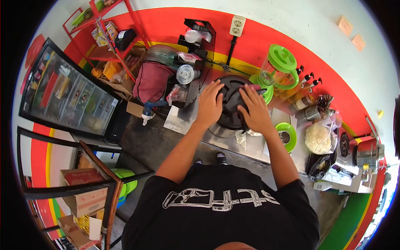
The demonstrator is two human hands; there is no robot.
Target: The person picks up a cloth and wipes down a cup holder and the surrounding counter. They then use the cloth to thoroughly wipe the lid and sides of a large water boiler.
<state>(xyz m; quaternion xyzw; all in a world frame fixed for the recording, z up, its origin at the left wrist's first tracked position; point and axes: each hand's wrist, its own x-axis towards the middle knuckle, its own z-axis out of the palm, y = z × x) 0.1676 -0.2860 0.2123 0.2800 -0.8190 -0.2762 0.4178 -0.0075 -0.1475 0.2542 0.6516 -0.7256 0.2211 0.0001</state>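
Observation:
My left hand [211, 104] rests on the left side of a round black lid [230, 99], fingers stretched out. Flat on the lid's right side lies my right hand [253, 109], its fingers spread too. Beneath the lid, a strip of a shiny metal container [222, 131] shows on the steel counter [250, 146]; the rest of it is hidden. Just behind my right hand stands a blender with a green lid [283, 58]. A green bowl [286, 137] with a small metal cup in it is to the right of my right forearm.
Left of the counter are a maroon bag [152, 81] and a glass-door fridge [68, 89]. A clear bag of pale food [320, 136], pump bottles [307, 81] and a steel pot [368, 156] stand to the right. A wall socket [237, 26] is above.

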